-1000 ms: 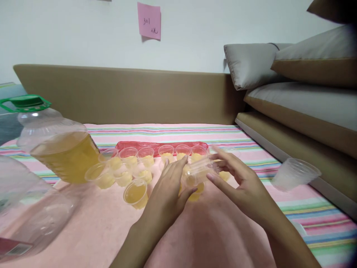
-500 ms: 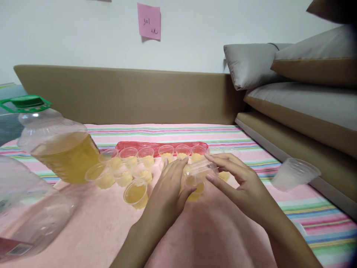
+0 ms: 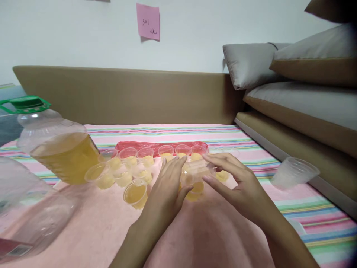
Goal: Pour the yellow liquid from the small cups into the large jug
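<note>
My right hand [image 3: 234, 175] grips a clear plastic cup [image 3: 196, 170] by its rim end, between thumb and fingers. The cup lies on its side in the air, its base toward the left. My left hand [image 3: 169, 186] is beside that base, fingers stretched out and thumb apart; whether it touches the cup I cannot tell. Under the held cup stands a cup of yellow liquid [image 3: 196, 190]. Left of my left hand is another filled cup [image 3: 135, 193]. Several more cups with yellow liquid [image 3: 166, 153] stand in rows behind, partly hidden by my hands.
A large bottle of yellow liquid [image 3: 67, 152] with a green cap leans at the left. In front of it lies a clear plastic bottle [image 3: 41, 219]. A stack of clear cups [image 3: 294, 173] lies at the right, near piled cushions [image 3: 301, 100]. Behind the rows is a red plastic bag [image 3: 161, 145].
The held cup and my right hand have shifted slightly left. My left hand has barely moved.
</note>
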Demonstrator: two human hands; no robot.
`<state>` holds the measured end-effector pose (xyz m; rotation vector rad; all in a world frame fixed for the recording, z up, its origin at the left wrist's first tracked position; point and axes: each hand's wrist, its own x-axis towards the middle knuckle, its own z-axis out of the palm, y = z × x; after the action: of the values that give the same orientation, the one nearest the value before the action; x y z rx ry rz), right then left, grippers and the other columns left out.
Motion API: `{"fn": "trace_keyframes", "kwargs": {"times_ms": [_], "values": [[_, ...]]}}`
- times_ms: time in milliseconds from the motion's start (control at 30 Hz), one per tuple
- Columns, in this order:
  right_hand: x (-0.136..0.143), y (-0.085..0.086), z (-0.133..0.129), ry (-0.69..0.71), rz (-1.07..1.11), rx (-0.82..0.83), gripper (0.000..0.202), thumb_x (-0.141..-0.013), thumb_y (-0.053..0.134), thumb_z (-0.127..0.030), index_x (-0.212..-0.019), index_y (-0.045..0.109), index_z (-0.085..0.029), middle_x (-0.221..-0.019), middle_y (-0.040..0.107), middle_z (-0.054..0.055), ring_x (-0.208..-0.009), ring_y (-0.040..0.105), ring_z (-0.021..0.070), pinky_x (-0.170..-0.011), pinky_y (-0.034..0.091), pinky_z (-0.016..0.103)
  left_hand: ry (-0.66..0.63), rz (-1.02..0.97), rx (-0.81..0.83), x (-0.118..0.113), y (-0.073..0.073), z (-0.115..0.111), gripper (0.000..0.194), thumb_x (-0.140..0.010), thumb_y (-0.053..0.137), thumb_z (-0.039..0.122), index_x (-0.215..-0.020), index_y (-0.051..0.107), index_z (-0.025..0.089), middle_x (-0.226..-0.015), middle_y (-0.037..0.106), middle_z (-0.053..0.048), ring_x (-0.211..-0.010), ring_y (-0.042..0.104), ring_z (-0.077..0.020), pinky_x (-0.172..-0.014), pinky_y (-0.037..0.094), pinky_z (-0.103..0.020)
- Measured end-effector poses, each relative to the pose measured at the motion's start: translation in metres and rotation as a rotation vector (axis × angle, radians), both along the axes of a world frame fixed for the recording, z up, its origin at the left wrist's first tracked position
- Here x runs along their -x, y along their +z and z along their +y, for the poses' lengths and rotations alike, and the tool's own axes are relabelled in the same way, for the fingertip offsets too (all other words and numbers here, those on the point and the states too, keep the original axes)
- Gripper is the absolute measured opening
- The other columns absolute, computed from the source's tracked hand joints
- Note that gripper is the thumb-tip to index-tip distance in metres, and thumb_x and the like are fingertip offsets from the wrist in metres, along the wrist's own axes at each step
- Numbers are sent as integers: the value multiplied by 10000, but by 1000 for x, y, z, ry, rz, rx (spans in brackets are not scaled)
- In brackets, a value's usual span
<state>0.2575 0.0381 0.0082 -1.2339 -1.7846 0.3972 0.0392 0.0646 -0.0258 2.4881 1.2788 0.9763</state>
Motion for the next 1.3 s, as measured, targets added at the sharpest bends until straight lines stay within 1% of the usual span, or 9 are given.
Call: {"fn": "trace_keyframes", "kwargs": {"times_ms": [67,167,267,400,467,833,1000,1133,1300], "values": [[1,-2,1,1,27,-5,605,-948,709,-446,-1517,504,-418,-1282,666,39,-1085,656,238,-976,558,465,1,15,-2,-1,-1,0,616,-980,663,279,-1514,359,229,-1566,541,-146,-1502,457,-342,-1248,336,-658],[4,-6,3,-26,133,-35,948,-923,740,-438,-1663,147,-450,-1280,674,43,-1104,661,251,-994,554,496,6,13,6,-1,-1,0,602,-994,647,300,-1516,357,226,-1572,534,-153,-1504,454,-346,-1228,371,-658],[9,-8,4,-22,169,-72,1035,-917,751,-411,-1669,41,-462,-1265,678,39,-1110,662,252,-1007,547,507,10,-2,20,-1,0,-1,607,-998,643,329,-1524,354,240,-1576,533,-142,-1500,460,-342,-1217,388,-655],[12,-6,3,-16,64,-82,628,-956,701,-382,-1539,476,-449,-1286,650,32,-1128,650,240,-999,550,474,20,-22,43,-1,0,-2,598,-998,635,335,-1527,367,256,-1573,537,-128,-1498,462,-339,-1210,407,-635],[12,-4,2,-32,28,-81,503,-961,691,-378,-1453,588,-412,-1297,646,32,-1131,646,240,-981,555,462,19,-22,43,-1,0,-2,595,-998,635,338,-1526,372,260,-1566,545,-127,-1494,468,-340,-1208,410,-634],[4,3,-1,13,-21,-48,384,-949,710,-364,-1331,676,-355,-1222,663,34,-1086,642,229,-954,543,440,3,25,2,1,-5,2,599,-1008,634,331,-1531,350,256,-1578,533,-136,-1501,462,-331,-1234,373,-634],[-6,10,-3,-10,-49,-6,342,-928,734,-403,-1263,682,-355,-1204,669,24,-1064,648,228,-950,536,432,3,0,-26,0,-3,0,724,-1011,636,301,-1599,216,347,-1679,402,-90,-1576,336,-300,-1265,333,-613],[-12,11,-3,-55,158,101,345,-888,772,-472,-1183,665,-328,-1228,677,16,-1063,674,217,-950,554,403,43,-52,-64,-3,6,-3,798,-1004,653,340,-1626,154,357,-1727,291,-104,-1600,272,-310,-1256,341,-604],[-16,7,2,-121,590,263,411,-797,859,-501,-1051,644,-260,-1092,720,19,-920,718,179,-820,602,313,96,-170,-146,-3,23,-12,515,-1016,630,363,-1476,415,274,-1454,566,-115,-1388,529,-287,-1106,493,-484]]}}
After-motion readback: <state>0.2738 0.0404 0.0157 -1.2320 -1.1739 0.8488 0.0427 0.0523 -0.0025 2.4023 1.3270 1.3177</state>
